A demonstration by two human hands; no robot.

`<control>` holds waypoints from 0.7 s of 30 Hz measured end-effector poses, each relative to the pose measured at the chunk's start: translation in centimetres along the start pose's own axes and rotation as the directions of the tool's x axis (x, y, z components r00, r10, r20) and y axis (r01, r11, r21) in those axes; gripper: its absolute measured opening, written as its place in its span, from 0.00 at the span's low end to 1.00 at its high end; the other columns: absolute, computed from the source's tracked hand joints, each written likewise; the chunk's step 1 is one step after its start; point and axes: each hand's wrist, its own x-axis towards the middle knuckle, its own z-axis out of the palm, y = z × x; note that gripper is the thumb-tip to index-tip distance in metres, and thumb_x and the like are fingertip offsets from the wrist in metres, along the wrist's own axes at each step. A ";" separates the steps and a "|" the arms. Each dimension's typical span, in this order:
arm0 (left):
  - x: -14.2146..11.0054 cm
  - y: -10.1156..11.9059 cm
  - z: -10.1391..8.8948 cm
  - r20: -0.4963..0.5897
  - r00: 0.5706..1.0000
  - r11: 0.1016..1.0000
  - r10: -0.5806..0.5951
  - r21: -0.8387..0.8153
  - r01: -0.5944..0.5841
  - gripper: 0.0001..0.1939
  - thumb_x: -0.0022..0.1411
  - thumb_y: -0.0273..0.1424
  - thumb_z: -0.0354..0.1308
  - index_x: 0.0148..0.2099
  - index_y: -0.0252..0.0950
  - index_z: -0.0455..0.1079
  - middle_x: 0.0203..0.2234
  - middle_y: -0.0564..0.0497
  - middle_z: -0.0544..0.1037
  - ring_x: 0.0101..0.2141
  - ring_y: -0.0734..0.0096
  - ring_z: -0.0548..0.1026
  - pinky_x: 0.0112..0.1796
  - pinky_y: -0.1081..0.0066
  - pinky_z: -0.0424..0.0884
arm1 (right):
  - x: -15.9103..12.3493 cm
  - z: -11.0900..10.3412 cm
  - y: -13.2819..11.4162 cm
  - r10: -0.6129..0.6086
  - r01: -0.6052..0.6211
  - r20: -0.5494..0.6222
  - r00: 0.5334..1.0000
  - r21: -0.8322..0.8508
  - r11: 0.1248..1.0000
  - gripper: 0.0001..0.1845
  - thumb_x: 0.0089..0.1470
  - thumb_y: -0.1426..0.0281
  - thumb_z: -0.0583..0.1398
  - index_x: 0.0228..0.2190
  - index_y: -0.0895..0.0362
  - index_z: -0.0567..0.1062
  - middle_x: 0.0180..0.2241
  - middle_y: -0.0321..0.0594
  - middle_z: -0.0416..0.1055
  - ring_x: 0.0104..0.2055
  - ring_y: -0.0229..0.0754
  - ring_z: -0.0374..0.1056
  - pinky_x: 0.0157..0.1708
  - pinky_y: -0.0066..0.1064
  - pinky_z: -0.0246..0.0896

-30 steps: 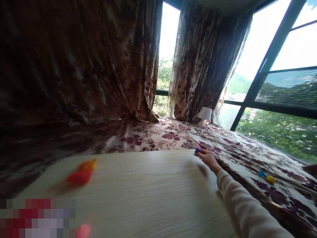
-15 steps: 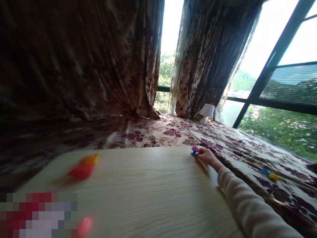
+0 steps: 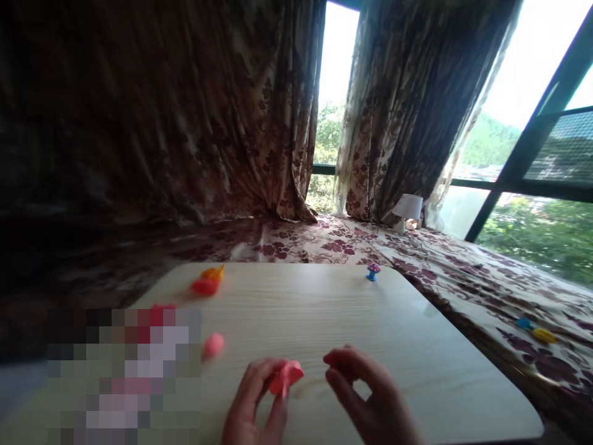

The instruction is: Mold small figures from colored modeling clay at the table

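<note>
Low over the near part of the table, my left hand point(image 3: 254, 398) pinches a small coral-pink piece point(image 3: 286, 377) that looks like soft modelling clay, with a thin flap sticking out. To its right is my right hand point(image 3: 359, 386), thumb and forefinger curved towards each other with a small gap and nothing visible between them. A small blue mushroom-shaped figure point(image 3: 373, 272) with a pink-dotted cap stands upright near the far right corner of the table. A pink lump point(image 3: 214, 345) lies left of my left hand.
The pale wood-grain table point(image 3: 278, 309) has rounded corners. Red point(image 3: 204, 287) and orange point(image 3: 213, 272) lumps sit at its far left. A blurred-out patch point(image 3: 125, 377) hides the near left. Blue point(image 3: 524, 323) and yellow point(image 3: 545, 335) pieces rest on floral cloth, a white lamp point(image 3: 407, 207) behind.
My right hand has let go of the mushroom figure at the far corner and come back near me. My left hand now shows, holding the coral-pink piece. The view has shifted left.
</note>
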 end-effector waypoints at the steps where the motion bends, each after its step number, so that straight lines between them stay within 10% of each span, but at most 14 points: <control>1: -0.4 0.7 -0.2 0.006 0.999 0.999 0.041 0.023 -0.041 0.11 0.53 0.35 0.58 0.41 0.41 0.70 0.38 0.50 0.75 0.39 0.67 0.75 0.44 0.72 0.69 | -1.0 1.2 -0.4 -0.026 0.029 -0.033 0.999 0.076 0.997 0.07 0.51 0.71 0.58 0.36 0.55 0.72 0.25 0.37 0.70 0.25 0.36 0.65 0.25 0.25 0.63; 10: -2.6 6.0 -2.5 0.186 0.972 0.966 0.144 0.186 -0.178 0.14 0.57 0.32 0.53 0.47 0.41 0.69 0.43 0.48 0.73 0.43 0.66 0.72 0.44 0.71 0.68 | -3.1 1.6 -4.0 -0.094 0.089 0.021 0.995 0.172 0.981 0.11 0.51 0.75 0.58 0.38 0.55 0.74 0.30 0.38 0.69 0.29 0.35 0.65 0.30 0.27 0.63; 21: -1.8 5.4 -2.7 0.241 0.970 0.999 0.043 -0.001 -0.044 0.17 0.55 0.34 0.55 0.47 0.35 0.69 0.41 0.45 0.76 0.42 0.62 0.73 0.45 0.65 0.68 | -2.5 2.0 -3.9 -0.165 0.163 -0.004 0.986 0.177 0.971 0.07 0.51 0.72 0.59 0.33 0.55 0.77 0.26 0.35 0.67 0.26 0.34 0.62 0.27 0.25 0.59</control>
